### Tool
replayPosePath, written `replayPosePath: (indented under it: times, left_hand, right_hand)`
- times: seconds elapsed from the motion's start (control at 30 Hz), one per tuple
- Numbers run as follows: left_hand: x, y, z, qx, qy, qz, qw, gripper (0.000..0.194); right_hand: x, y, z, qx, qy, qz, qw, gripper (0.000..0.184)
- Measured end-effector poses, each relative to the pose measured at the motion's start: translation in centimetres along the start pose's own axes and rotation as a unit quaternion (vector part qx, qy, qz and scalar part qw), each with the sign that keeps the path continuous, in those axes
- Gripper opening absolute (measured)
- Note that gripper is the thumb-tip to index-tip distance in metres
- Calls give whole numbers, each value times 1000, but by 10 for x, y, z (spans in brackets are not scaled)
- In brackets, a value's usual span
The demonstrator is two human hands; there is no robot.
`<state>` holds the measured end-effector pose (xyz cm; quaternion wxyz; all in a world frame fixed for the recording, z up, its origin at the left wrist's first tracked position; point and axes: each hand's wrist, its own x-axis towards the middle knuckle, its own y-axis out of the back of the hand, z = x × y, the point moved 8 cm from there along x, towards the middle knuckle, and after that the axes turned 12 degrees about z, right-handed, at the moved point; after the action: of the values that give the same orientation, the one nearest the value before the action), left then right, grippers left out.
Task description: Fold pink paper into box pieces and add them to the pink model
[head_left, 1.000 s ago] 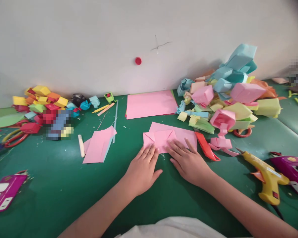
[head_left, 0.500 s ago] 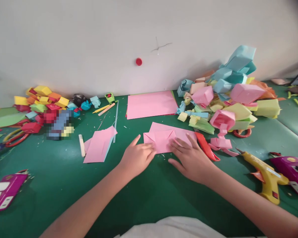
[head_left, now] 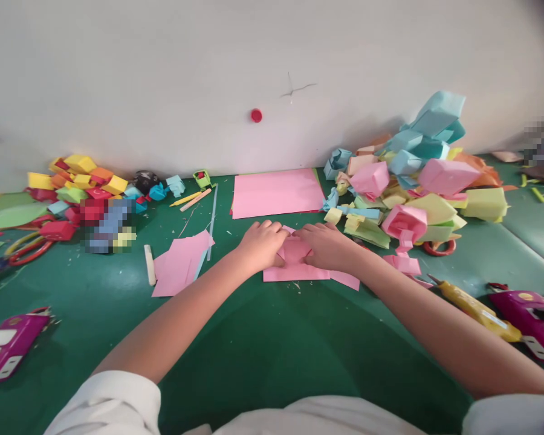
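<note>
A folded sheet of pink paper (head_left: pixel 297 273) lies on the green table in front of me. My left hand (head_left: pixel 263 244) grips its far left part, fingers curled over the far edge and thumb on the near side. On the right, my right hand (head_left: pixel 329 244) holds the far edge the same way, thumb pointing inward. Both sets of fingertips are partly hidden behind the hands. Another pink sheet (head_left: pixel 347 280) sticks out from under the folded one, below my right hand.
A pink paper stack (head_left: pixel 276 193) lies at the wall. Folded paper pieces are heaped right (head_left: pixel 403 175) and left (head_left: pixel 77 181). Pink papers (head_left: pixel 176 266) and a whitish stick (head_left: pixel 149 264) lie left. A yellow glue gun (head_left: pixel 476 305) and purple power strip (head_left: pixel 532 320) sit right.
Both hands have moved from the near edge of the folded pink paper to its far edge. Their spread fingers are now curled onto it. My right arm covers most of the red cutter.
</note>
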<state>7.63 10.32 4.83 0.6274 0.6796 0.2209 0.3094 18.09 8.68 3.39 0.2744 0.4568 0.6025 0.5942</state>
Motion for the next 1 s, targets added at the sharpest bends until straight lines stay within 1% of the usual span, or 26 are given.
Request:
replayPosePath:
  times: [0.07, 0.13, 0.2, 0.23, 0.33, 0.43, 0.5, 0.63, 0.7, 0.8, 0.87, 1.0]
  left_hand:
    - [-4, -2, -1, 2, 7, 3, 1000, 64]
    - [-6, -4, 0, 1, 11, 7, 1000, 70]
    - [-7, -3, 1, 0, 10, 10, 1000, 71]
    - [-8, -3, 2, -1, 7, 12, 1000, 67]
    - [-11, 0, 7, 0, -10, 19, 1000, 45]
    - [-16, 4, 14, 13, -28, 33, 999, 18]
    - [-20, 7, 19, 27, -38, 46, 998, 4]
    - [-24, 12, 28, 48, -64, 70, 994, 20]
    - [-27, 13, 31, 54, -77, 80, 992, 23]
    - [-32, 12, 36, 61, -86, 99, 990, 25]
    - [-37, 11, 38, 68, -83, 113, 988, 25]
    - [-48, 7, 43, 85, -74, 135, 984, 22]
  right_hand:
    - [-1, 1, 1, -1, -10, -3, 1000, 51]
    - [-2, 4, 2, -6, -22, -1, 1000, 45]
    - [-4, 8, 0, -12, -33, 4, 999, 37]
    - [-5, 10, -2, -14, -36, 7, 999, 34]
    - [-11, 13, -13, -17, -34, 5, 999, 27]
    - [-22, 14, -28, -27, -30, -2, 999, 31]
    - [-29, 16, -34, -38, -31, -3, 999, 33]
    - [-38, 23, -27, -61, -52, -4, 997, 37]
    - [-44, 22, -26, -67, -40, -10, 997, 38]
    - [-56, 13, -33, -76, -6, -10, 997, 40]
    - [-67, 9, -39, -95, 3, 32, 995, 45]
    - [-85, 6, -53, -131, 20, 132, 982, 43]
